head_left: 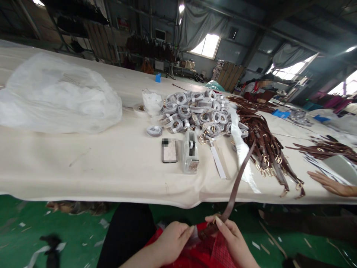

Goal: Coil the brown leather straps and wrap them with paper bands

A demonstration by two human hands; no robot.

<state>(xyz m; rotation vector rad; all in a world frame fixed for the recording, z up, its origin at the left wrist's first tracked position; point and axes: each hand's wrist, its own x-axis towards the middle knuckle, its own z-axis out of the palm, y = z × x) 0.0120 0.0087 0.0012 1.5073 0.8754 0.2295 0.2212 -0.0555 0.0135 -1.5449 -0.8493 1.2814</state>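
Right hand (232,238): fingers pinching brown strap (235,189), lower centre of frame. Left hand (171,242): fingers bent beside its lower end; whether pinching, cannot tell. Strap flat, smooth, faintly glossy, curving up toward brown pile (260,139), right of centre.

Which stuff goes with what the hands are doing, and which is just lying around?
Seems part of the work:
- brown strap, held in the right hand
- heap of brown straps
- grey coils
- probably the tape dispenser

Seems just lying about:
- small blue object farther back
- pale scraps on the green floor
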